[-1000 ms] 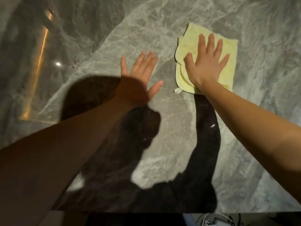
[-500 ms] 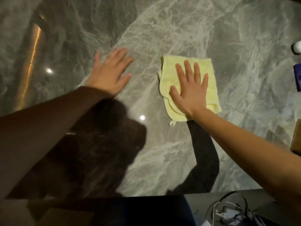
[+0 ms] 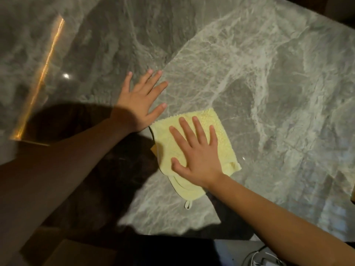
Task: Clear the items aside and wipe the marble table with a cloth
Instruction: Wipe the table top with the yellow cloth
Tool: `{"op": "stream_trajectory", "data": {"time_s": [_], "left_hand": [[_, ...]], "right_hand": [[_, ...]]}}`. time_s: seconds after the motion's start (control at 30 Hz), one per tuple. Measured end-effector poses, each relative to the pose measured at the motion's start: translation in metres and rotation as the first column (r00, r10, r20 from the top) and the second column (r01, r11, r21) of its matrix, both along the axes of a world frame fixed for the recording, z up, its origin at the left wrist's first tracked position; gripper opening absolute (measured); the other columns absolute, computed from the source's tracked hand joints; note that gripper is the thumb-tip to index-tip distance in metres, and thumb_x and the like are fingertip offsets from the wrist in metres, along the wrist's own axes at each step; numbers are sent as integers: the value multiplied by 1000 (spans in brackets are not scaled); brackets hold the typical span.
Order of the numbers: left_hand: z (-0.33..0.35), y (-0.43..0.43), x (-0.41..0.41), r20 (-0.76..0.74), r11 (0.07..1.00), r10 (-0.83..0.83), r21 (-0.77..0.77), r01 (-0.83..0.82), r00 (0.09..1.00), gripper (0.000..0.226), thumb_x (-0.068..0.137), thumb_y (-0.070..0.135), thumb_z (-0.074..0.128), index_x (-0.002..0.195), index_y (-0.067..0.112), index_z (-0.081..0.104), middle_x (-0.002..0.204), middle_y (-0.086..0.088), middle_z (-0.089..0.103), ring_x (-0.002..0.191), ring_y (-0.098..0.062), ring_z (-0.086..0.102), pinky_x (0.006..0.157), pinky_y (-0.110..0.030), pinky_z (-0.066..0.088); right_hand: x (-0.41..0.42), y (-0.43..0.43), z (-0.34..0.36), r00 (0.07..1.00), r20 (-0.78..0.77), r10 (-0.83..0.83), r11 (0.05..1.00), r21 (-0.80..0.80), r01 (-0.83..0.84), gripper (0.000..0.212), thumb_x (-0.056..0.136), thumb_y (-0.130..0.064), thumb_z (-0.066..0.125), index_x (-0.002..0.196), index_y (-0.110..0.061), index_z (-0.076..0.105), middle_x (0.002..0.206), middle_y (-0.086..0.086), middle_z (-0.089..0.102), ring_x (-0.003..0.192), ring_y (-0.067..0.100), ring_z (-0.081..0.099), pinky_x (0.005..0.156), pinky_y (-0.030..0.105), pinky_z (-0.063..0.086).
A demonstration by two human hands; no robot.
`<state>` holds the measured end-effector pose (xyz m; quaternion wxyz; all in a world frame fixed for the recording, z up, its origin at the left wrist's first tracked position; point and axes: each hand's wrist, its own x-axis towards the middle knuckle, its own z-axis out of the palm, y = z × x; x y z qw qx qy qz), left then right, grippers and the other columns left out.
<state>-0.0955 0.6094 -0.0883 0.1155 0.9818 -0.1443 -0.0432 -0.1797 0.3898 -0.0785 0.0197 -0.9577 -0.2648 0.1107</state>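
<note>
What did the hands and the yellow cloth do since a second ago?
The right hand slid the yellow cloth back across the marble table toward the person, ending close beside the left hand. Nothing was picked up or let go. As before, the right palm lies flat on the folded cloth, and the left hand is spread flat on the bare marble.

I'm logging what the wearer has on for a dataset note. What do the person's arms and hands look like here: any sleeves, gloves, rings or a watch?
Both forearms are bare as far as the picture shows, with no sleeve edge in view. The left hand and right hand wear no gloves, and no ring, watch or bracelet shows on the fingers or wrists. Fingernails look short and unpainted.
</note>
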Motion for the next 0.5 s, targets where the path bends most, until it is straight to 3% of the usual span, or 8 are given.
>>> {"op": "stream_trajectory", "data": {"time_s": [0.2,0.5], "left_hand": [[-1,2,0,70,998,6,-61,-2,998,61,94,52,26,143,19,38,154,-3,30,145,-17,22,116,-53,12],[5,1,1,-8,993,80,-92,-80,997,68,93,50,25,149,13,15,160,-5,11,145,-16,20,117,-50,13]], "right_hand": [[66,22,-3,999,27,20,999,44,-21,72,86,-62,38,150,-34,19,162,-4,12,150,27,2,115,61,6],[171,51,0,998,47,36,995,88,-40,68,88,-58,33,150,-35,19,162,-5,12,150,25,1,116,59,1]]}}
